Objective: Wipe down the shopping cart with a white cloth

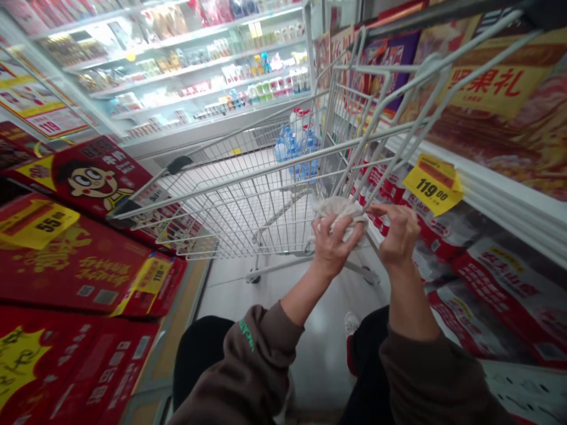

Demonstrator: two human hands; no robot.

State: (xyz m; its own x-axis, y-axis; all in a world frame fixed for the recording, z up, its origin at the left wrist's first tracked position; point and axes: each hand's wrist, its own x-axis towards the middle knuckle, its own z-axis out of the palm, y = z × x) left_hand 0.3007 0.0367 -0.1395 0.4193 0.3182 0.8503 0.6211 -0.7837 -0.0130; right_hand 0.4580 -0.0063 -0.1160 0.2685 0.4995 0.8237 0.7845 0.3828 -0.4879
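Note:
A wire shopping cart (248,180) stands in front of me, its metal basket stretching away to the left. My left hand (334,245) is closed over a crumpled white cloth (339,208), which lies against the cart's lower frame. Just to the right, my right hand (400,233) is held up with its fingers curled together, fingertips close to a thin bar of the cart. What those fingers pinch, if anything, is too small to tell.
Red stacked boxes (75,260) with yellow price tags line the left. Shelves with packed bottles (496,283) and a yellow price tag (432,184) run along the right. Blue-capped water bottles (297,147) stand beyond the cart, before a lit refrigerated case (199,71).

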